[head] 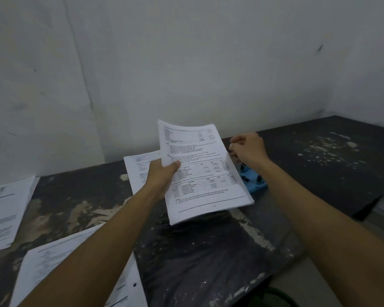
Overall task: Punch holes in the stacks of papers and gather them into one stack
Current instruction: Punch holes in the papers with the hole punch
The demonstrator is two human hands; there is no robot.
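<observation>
Here, a stack of papers (200,171) is up in the air above the dark table (208,251), near the middle of the view. The pages have black print and small tables on them. The stack tilts, with its far end higher than its near end.

The left hand (162,175) holds this stack at its nine o'clock edge. The thumb lies on top of the front page and the fingers are curled under the stack, so the hand is clamped on the paper.

At three o'clock from the stack is the right hand (246,149). Its fingers are curled in loosely. It is not touching the stack, and nothing can be seen in it.

Just under the right hand and partly behind the stack sits a blue hole punch (254,179) on the table.

Another pile of papers (140,171) lies flat on the table at nine o'clock from the held stack, partly hidden by it and by the left hand.

Near the bottom edge, at seven o'clock, lies a punched stack (129,284) with a round hole near its edge. At nine o'clock, far to the side, more printed sheets (5,213) lie on the table.

The table top is scratched and has pale worn patches. A plain white wall (186,63) stands behind it.
</observation>
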